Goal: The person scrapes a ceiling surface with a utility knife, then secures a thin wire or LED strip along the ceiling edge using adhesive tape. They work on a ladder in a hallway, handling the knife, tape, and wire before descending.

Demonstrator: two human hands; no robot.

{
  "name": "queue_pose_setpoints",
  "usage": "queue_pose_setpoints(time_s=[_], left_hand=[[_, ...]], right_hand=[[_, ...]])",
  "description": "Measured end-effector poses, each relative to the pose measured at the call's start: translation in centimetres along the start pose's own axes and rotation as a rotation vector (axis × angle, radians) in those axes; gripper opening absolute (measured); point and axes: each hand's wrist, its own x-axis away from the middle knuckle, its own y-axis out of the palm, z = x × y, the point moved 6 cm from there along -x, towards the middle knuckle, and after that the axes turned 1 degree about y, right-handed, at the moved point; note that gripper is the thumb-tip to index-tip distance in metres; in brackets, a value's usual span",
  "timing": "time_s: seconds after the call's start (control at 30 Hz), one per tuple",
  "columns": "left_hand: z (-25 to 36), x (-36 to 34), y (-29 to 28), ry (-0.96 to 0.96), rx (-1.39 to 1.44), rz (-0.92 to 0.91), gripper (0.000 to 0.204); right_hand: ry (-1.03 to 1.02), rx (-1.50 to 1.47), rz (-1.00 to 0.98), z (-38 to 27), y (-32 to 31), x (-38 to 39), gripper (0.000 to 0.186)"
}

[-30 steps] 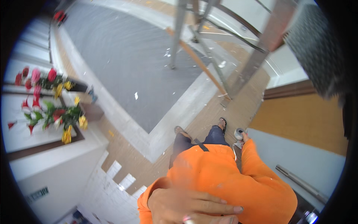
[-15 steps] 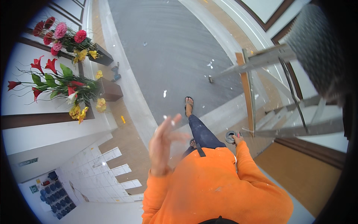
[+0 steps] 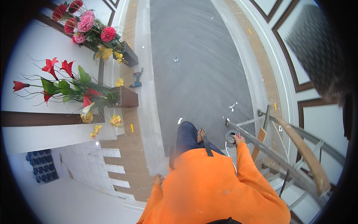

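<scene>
My right hand (image 3: 239, 140) is closed round a grey roll of tape (image 3: 230, 136), held out ahead of my right hip. Something small and red shows between the fingers of that hand; its kind is hard to make out. My left hand (image 3: 159, 179) hangs low beside my left side. Its fingers look loosely bent and partly apart, with nothing visible in them. A thin white cord (image 3: 227, 150) runs down past the roll along my orange top.
A metal stepladder (image 3: 276, 155) with a wooden board (image 3: 305, 155) stands close on my right. Flower arrangements in brown planters (image 3: 129, 98) line the left wall. A cordless drill (image 3: 137, 80) lies beside them. White scraps (image 3: 232, 107) lie on the grey floor (image 3: 197, 74).
My left hand has dropped from in front of my chest to my left side. I have walked forward; the ladder now stands lower on my right. The roll stays in my right hand.
</scene>
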Motion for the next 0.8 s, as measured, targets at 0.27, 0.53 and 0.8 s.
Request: queue_pose_setpoints(time_s=[0.27,0.53,0.8], left_hand=[[21.8,-3.3,18.1,0.256,-0.011,-0.048,0.043],[50.6,-12.4,33.6,0.317,-0.123,-0.074,0.03],[88.5,-6.3,50.5,0.822,-0.311,-0.39,0.032]], right_hand=[[-0.026,-0.095,0.035,-17.1,-3.5,-11.7,0.041],[0.403,0.093,0.02,-22.7,-3.3,-14.7,0.048],[0.294,-0.545,0.108,-37.4,-2.1,-19.9,0.044]])
